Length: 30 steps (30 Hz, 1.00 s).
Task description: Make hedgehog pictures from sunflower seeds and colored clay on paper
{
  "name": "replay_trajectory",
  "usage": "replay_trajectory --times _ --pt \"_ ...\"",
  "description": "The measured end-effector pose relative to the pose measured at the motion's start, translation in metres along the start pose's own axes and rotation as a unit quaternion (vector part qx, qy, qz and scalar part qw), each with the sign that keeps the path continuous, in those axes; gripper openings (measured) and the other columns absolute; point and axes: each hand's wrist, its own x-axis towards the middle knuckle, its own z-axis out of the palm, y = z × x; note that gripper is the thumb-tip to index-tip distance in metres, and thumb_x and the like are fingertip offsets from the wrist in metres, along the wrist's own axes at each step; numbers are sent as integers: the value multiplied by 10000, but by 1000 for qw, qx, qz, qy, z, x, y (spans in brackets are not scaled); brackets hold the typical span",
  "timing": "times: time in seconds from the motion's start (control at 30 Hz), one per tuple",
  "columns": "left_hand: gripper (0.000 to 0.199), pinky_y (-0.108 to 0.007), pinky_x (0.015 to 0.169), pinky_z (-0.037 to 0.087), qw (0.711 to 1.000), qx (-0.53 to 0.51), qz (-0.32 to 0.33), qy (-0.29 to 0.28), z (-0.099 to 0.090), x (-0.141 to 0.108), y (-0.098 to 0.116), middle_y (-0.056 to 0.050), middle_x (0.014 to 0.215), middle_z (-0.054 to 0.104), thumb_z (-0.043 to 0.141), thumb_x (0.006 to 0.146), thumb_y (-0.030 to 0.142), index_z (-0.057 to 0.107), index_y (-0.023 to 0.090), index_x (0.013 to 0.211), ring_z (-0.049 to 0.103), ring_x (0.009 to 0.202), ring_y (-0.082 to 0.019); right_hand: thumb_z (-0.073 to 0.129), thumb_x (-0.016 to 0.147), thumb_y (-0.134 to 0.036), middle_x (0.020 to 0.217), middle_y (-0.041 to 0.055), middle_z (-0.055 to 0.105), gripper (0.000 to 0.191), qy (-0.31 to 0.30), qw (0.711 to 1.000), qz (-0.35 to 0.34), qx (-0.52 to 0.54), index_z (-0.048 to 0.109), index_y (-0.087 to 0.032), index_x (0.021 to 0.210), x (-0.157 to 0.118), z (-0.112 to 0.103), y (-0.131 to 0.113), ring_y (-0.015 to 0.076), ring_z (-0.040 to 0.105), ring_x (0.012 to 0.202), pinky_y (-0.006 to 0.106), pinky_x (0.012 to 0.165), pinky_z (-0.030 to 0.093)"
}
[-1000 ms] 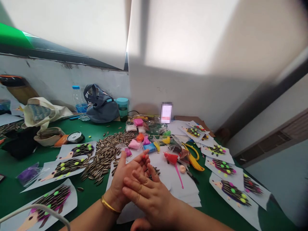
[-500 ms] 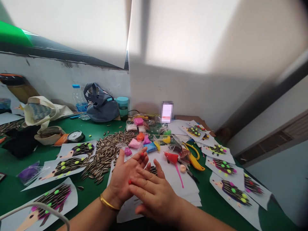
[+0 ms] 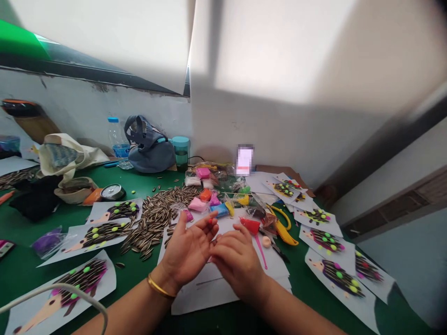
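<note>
My left hand [image 3: 186, 251] lies palm up over white paper sheets [image 3: 206, 295], its fingers stretched and slightly bent. A small red clay ball [image 3: 210, 222] rests near its fingertips. Beside that palm is my right hand [image 3: 239, 260], thumb and fingers drawn together and touching the edge of the left hand. Whatever the right fingertips hold, if anything, is hidden. Just past the hands lie a red clay packet [image 3: 250, 225] with a pink stick [image 3: 261, 253], and a pale peach clay ball [image 3: 266, 241]. To the left spreads a pile of striped sunflower seeds [image 3: 150, 228].
Hedgehog pictures of seeds and clay dots lie left [image 3: 73, 293] and right [image 3: 333, 279]. Coloured clay packs [image 3: 197, 204], yellow-handled scissors [image 3: 286, 234] and a phone [image 3: 244, 160] sit ahead. A blue bag [image 3: 152, 156], cup [image 3: 180, 153] and bottle [image 3: 118, 139] stand by the wall.
My right hand has drawn back from the left palm towards its right edge, its fingers now curled together. The second red ball seen on the palm is out of sight. The view has shifted slightly.
</note>
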Motion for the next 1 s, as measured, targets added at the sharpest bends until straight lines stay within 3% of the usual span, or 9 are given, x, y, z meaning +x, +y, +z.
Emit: replay_trajectory --times 0.1,0.17,0.23,0.4,0.5,0.6,0.8,0.9,1.0 --pt "653 -360 869 536 998 19 59 -7 0 2 14 -110 965 650 314 977 606 600 97 1272 626 914 -206 560 924 -163 937 26 698 141 35 998 56 -11 629 -245 1016 -2 -13 21 199 607 939 429 983 399" --pt "646 -348 844 541 995 44 90 6 -2 5 21 -106 953 649 303 982 598 621 103 1248 623 889 -195 561 926 -171 990 54 695 209 26 995 95 -24 626 -237 1114 -4 -19 36 223 599 985 409 926 432" --pt "602 -312 808 538 991 76 108 34 -5 8 26 -91 930 640 314 993 561 648 108 1209 615 848 -168 582 925 -194 987 56 697 160 3 992 122 -33 657 -241 1059 -6 -24 47 236 598 997 400 898 436" --pt "257 -174 596 416 946 274 107 137 -20 19 29 -11 790 579 636 866 363 718 148 981 533 698 -96 664 885 -202 898 27 705 66 -74 985 157 -20 682 -238 938 -6 -21 51 215 622 897 368 840 420" --pt "232 -188 557 344 862 477 107 134 -28 22 32 5 728 565 706 768 370 720 154 849 481 652 -102 665 860 -139 895 11 713 108 -105 981 162 -9 675 -230 916 -8 -11 45 191 631 876 343 835 409" --pt "247 -232 609 369 759 640 93 81 -32 23 34 -9 744 610 670 765 402 711 160 796 505 687 -138 673 835 -113 852 -2 705 118 -115 979 167 -19 671 -223 878 -9 0 42 178 622 838 323 810 400" --pt "150 -269 619 402 569 818 79 24 -37 24 28 -19 764 642 618 719 274 706 179 796 576 691 -174 699 836 -138 882 0 715 110 -102 982 153 -47 704 -243 868 -8 11 43 190 612 907 337 855 366" --pt "170 -274 629 401 505 858 92 26 -36 23 23 -31 798 653 582 718 237 721 195 806 594 712 -182 692 842 -136 856 -6 718 114 -114 979 163 -52 708 -245 869 -7 15 43 186 610 874 329 829 357" --pt "187 -283 637 400 469 878 95 33 -34 22 22 -42 812 663 571 720 222 730 199 815 599 727 -194 688 847 -140 820 -7 708 99 -124 976 173 -56 707 -238 842 -6 18 42 183 597 834 322 795 344"
